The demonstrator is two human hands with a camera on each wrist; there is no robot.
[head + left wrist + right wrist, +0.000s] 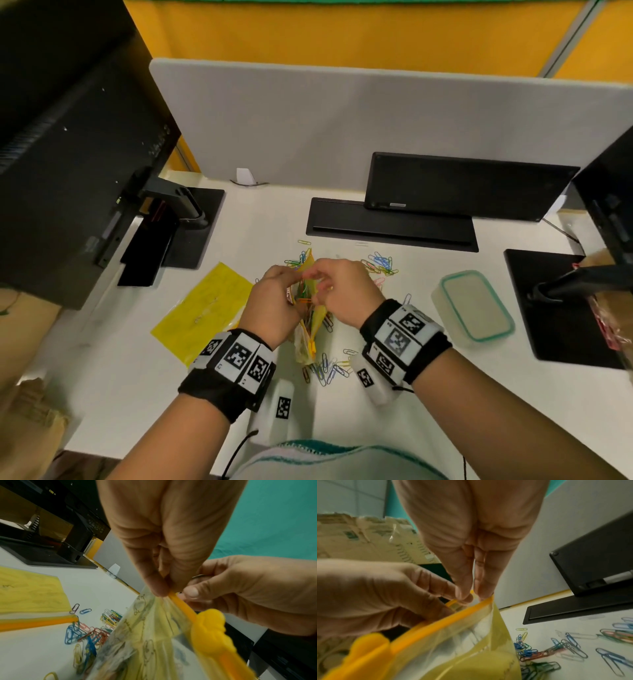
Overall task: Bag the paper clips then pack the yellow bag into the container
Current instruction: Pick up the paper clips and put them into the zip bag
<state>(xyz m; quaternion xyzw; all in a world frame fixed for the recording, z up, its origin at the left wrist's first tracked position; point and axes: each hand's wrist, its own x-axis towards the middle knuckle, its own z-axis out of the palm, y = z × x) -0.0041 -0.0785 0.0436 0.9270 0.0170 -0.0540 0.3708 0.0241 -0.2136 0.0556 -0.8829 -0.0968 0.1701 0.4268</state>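
A yellow zip bag [312,330] with coloured paper clips inside hangs upright over the table's middle, held between both hands. My left hand [291,275] pinches one side of its orange zip strip [181,605]. My right hand [317,275] pinches the other side of the rim [481,603], so the mouth is spread. The yellow slider [211,628] sits further down the strip. Loose paper clips [380,263] lie behind the bag, and more paper clips [327,371] lie in front of it. The lidded container [474,305], clear with a teal rim, stands to the right.
A second yellow bag [205,308] lies flat at the left. A black monitor [78,164] and its stand occupy the far left, a black tablet and base [394,222] the back, another black stand [555,301] the right. A grey divider [342,120] closes the rear.
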